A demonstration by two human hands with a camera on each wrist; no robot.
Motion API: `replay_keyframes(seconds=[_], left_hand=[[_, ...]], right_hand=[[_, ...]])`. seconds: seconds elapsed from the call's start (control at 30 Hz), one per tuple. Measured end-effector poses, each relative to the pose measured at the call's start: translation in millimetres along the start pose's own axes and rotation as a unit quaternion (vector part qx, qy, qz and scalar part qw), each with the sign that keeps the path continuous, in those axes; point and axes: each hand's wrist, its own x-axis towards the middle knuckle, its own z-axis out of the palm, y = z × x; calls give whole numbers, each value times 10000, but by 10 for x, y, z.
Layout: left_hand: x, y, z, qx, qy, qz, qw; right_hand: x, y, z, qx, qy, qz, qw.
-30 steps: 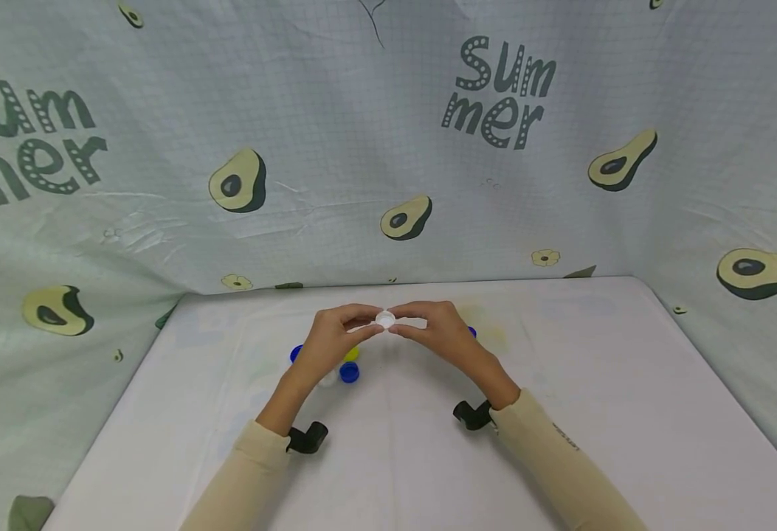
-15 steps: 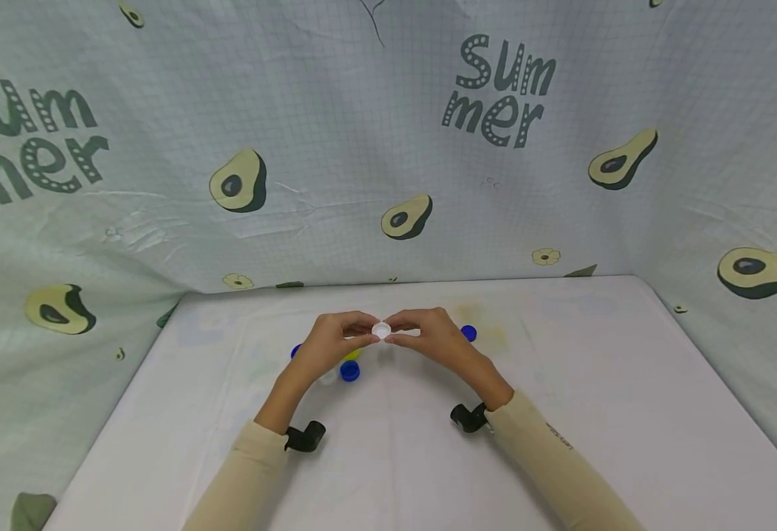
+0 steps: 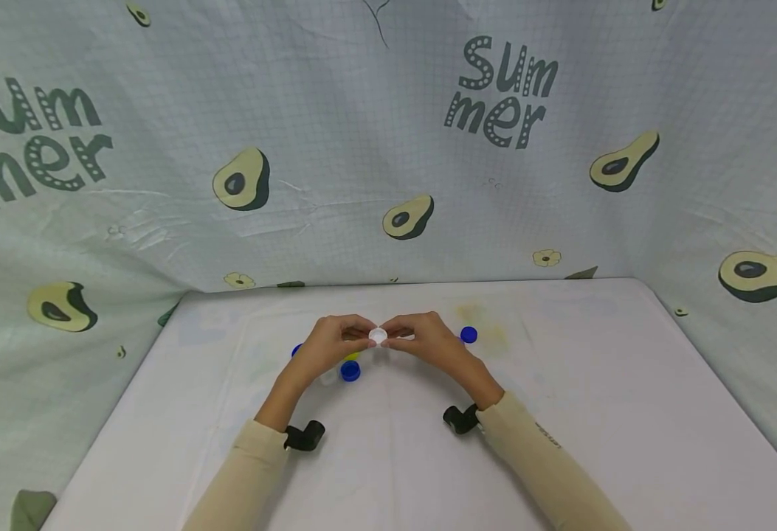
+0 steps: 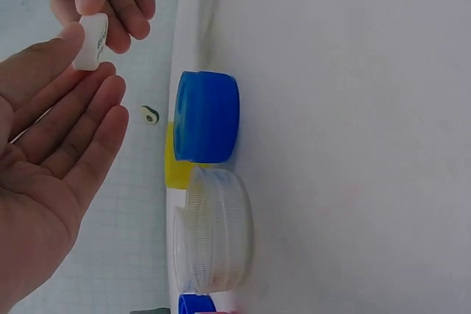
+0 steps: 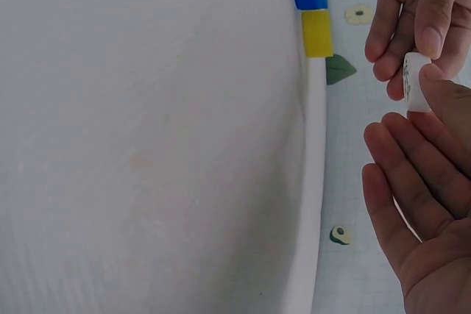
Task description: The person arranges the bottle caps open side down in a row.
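Observation:
Between my two hands a small white bottle cap (image 3: 378, 336) is held up above the table, its hollow side toward the head camera. My left hand (image 3: 331, 344) pinches its left edge between thumb and fingers. From the other side, my right hand (image 3: 429, 341) pinches the right edge the same way. Green print shows on the face of the white cap (image 4: 93, 40) in the left wrist view. Below my left hand lie a blue cap (image 3: 350, 371), a yellow cap (image 3: 352, 356) partly hidden by the fingers, and a clear cap (image 4: 218, 229).
Another blue cap (image 3: 468, 335) lies beyond my right wrist. One more blue cap (image 3: 297, 350) shows partly behind my left hand. A white cloth covers the table (image 3: 561, 413), and a printed curtain (image 3: 335, 147) hangs behind it.
Both hands, with the white cap between them, have come slightly lower and to the left. The blue cap at the right, partly hidden before, now shows fully.

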Motion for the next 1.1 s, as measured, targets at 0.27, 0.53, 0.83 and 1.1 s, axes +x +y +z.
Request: replay_keyframes(seconds=[0.27, 0.53, 0.83, 1.1], left_hand=[[2, -27, 0, 260, -3, -74, 9996], [27, -71, -40, 204, -122, -289, 9993], [31, -171, -71, 141, 57, -96, 9998], [109, -152, -10, 642, 293, -276, 9971]], right_hand=[[16, -5, 55, -3, 56, -29, 10000], [102, -33, 104, -132, 22, 214, 9997], [228, -25, 151, 23, -90, 337, 9994], [312, -26, 141, 109, -158, 713, 9973]])
